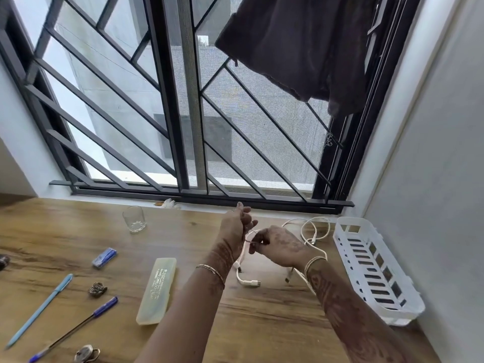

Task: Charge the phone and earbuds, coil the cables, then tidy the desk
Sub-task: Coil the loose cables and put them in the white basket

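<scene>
The glass (134,219) stands near the desk's (262,326) back edge, the basket (340,231) along its right edge, the cable (315,231) just left of the basket.

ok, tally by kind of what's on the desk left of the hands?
Pens: 2 (light blue pen, dark blue pen)
Glass tumbler: 1
Pencil case: 1
Blue packet: 1
Metal trinkets: 2
Dark object cut off at left edge: 1
Total: 8

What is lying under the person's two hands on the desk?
A white cable lies looped on the wooden desk, with plug ends showing. The left hand and right hand both pinch a strand and cover parts of it.
</scene>
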Demonstrator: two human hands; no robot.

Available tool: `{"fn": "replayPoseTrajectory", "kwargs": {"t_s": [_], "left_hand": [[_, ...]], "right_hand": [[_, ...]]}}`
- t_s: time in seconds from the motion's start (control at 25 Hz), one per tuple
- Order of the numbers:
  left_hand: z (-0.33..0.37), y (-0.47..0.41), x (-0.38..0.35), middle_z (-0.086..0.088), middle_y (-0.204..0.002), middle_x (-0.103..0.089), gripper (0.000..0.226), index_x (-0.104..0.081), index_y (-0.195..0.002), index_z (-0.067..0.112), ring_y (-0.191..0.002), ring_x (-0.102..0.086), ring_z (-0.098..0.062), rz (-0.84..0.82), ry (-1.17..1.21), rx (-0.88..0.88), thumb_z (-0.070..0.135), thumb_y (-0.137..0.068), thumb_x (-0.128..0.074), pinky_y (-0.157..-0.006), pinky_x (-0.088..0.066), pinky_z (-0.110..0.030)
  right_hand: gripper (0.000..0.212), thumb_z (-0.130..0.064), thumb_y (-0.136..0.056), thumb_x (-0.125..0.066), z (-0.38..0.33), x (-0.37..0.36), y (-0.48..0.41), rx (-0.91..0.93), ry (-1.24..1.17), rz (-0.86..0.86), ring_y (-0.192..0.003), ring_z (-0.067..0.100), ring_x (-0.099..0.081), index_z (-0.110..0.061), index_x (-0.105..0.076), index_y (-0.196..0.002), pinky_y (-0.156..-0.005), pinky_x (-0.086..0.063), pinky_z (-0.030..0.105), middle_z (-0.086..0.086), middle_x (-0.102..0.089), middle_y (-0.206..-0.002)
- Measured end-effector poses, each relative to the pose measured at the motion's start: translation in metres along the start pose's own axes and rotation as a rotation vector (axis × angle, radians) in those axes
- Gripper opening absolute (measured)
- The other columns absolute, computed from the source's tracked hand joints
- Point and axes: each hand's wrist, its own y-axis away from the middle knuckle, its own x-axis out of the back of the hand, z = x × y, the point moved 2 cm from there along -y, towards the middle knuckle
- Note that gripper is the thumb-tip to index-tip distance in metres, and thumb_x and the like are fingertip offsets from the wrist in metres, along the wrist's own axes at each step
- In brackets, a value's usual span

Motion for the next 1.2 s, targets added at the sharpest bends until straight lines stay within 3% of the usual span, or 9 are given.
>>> {"fn": "replayPoseTrajectory", "kwargs": {"t_s": [0.16, 0.28, 0.36, 0.52, 0.64, 0.84, 0.96, 1.12, 1.2], "left_hand": [[-0.005, 0.003, 0.005, -0.003, -0.052, -0.039, 0.036, -0.049, -0.076, 0.005, -0.038, -0.037, -0.007, -0.06, -0.43, -0.053, 0.021, -0.104, -0.032, -0.043, -0.035, -0.018], [-0.011, 0.014, 0.007, -0.005, -0.051, -0.051, 0.058, -0.053, -0.064, 0.007, -0.043, -0.045, -0.013, -0.172, -0.716, -0.113, 0.039, -0.103, -0.025, -0.044, -0.037, -0.018], [-0.012, 0.02, 0.005, -0.001, -0.047, -0.051, 0.069, -0.052, -0.056, 0.012, -0.042, -0.046, -0.011, -0.22, -0.793, -0.115, 0.053, -0.099, -0.018, -0.043, -0.037, -0.016], [-0.011, 0.022, 0.001, -0.006, -0.049, -0.042, 0.072, -0.053, -0.059, 0.009, -0.039, -0.037, -0.011, -0.228, -0.667, -0.059, 0.061, -0.094, -0.019, -0.049, -0.051, -0.024], [-0.007, 0.025, 0.002, -0.003, -0.049, -0.038, 0.071, -0.052, -0.059, 0.011, -0.038, -0.028, -0.01, -0.302, -0.519, 0.025, 0.065, -0.092, -0.02, -0.055, -0.054, -0.028], [-0.003, 0.033, 0.006, 0.008, -0.035, -0.026, 0.057, -0.052, -0.056, 0.017, -0.029, -0.018, -0.006, -0.455, -0.192, 0.216, 0.056, -0.095, -0.035, -0.051, -0.049, -0.023], [-0.005, 0.035, 0.008, 0.008, -0.032, -0.024, 0.054, -0.049, -0.049, 0.019, -0.026, -0.016, -0.006, -0.485, -0.069, 0.25, 0.051, -0.092, -0.041, -0.045, -0.042, -0.021], [-0.01, 0.033, 0.01, 0.008, -0.029, -0.023, 0.04, -0.048, -0.056, 0.016, -0.022, -0.014, -0.005, -0.428, 0.185, 0.277, 0.041, -0.087, -0.05, -0.044, -0.044, -0.019], [-0.008, 0.031, 0.012, 0.009, -0.028, -0.021, 0.037, -0.045, -0.056, 0.015, -0.025, -0.007, -0.007, -0.397, 0.327, 0.286, 0.037, -0.086, -0.051, -0.043, -0.037, -0.013]], "right_hand": [[0.022, -0.034, -0.088, -0.061, 0.002, 0.013, 0.001, 0.013, -0.06, 0.06, -0.059, -0.002, -0.052, -0.03, -0.071, -0.069, -0.053, -0.035, 0.007, -0.016, -0.058, -0.06], [0.03, -0.033, -0.088, -0.062, 0.001, 0.022, 0.002, 0.046, -0.068, 0.071, -0.056, -0.013, -0.054, -0.033, -0.067, -0.059, -0.052, -0.034, 0.004, -0.025, -0.061, -0.054], [0.023, -0.036, -0.087, -0.063, 0.004, 0.028, 0.0, 0.046, -0.019, 0.106, -0.06, -0.009, -0.055, -0.03, -0.072, -0.067, -0.052, -0.031, 0.005, -0.019, -0.067, -0.064], [0.015, -0.037, -0.077, -0.074, 0.008, 0.035, -0.003, 0.054, -0.076, 0.251, -0.071, 0.002, -0.063, -0.024, -0.072, -0.07, -0.063, -0.044, 0.013, -0.01, -0.071, -0.071], [0.02, -0.028, -0.069, -0.083, 0.007, 0.034, -0.004, 0.08, -0.245, 0.381, -0.06, -0.004, -0.057, -0.024, -0.065, -0.063, -0.06, -0.044, 0.01, -0.012, -0.065, -0.062], [0.014, -0.007, -0.079, -0.075, 0.014, 0.017, -0.004, 0.12, -0.929, 0.297, -0.058, -0.004, -0.059, -0.011, -0.062, -0.075, -0.057, -0.045, 0.008, -0.002, -0.063, -0.068], [0.01, -0.009, -0.088, -0.066, 0.013, 0.005, -0.008, 0.119, -1.037, 0.243, -0.06, -0.001, -0.058, -0.013, -0.065, -0.078, -0.057, -0.044, 0.011, -0.005, -0.065, -0.068], [0.01, -0.006, -0.091, -0.059, 0.017, -0.009, -0.013, 0.075, -1.262, 0.197, -0.076, 0.018, -0.061, -0.006, -0.068, -0.087, -0.075, -0.049, 0.029, 0.009, -0.07, -0.083], [0.012, -0.002, -0.09, -0.061, 0.021, -0.014, -0.012, 0.044, -1.244, 0.243, -0.076, 0.02, -0.058, -0.008, -0.071, -0.087, -0.071, -0.049, 0.027, 0.008, -0.071, -0.083]]}}
